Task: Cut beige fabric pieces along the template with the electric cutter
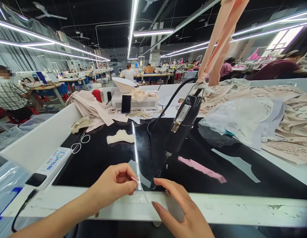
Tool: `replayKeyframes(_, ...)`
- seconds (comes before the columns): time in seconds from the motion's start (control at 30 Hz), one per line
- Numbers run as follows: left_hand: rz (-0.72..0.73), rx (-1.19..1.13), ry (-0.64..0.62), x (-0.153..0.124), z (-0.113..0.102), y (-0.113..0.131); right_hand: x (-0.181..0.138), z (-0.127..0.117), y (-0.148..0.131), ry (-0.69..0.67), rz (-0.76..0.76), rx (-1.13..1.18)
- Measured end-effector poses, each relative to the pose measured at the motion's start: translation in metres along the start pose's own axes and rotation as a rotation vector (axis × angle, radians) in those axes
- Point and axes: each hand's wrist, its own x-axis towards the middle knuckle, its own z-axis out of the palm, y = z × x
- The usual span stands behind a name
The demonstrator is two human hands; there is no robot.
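My left hand (113,183) is curled at the near edge of the black worktop (99,162), thumb and forefinger pinched on a thin clear strip (137,181). My right hand (183,211) lies beside it with fingers stretched flat on the white table edge, touching the same strip's clear piece. Just beyond both hands a black hand-held tool (182,127) hangs tip down from a peach fabric band (219,43), its cord trailing back.
A pink strip (201,168) and a grey fabric piece (236,163) lie on the worktop. Scissors (79,143) and a white fabric scrap (120,137) sit to the left, a white machine (133,99) behind, and beige lace piles (280,119) at the right. Other workers sit at far tables.
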Motion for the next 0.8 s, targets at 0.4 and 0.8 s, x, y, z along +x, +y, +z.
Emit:
replayKeyframes(0.4, 0.166, 0.035, -0.045, 0.016, 0.003, -0.012, 0.017, 0.015, -0.018, -0.084, 0.234, 0.299)
replayKeyframes(0.8, 0.018, -0.162, -0.143, 0.006, 0.014, -0.019, 0.004, 0.012, -0.02, 0.05, 0.349, 0.429)
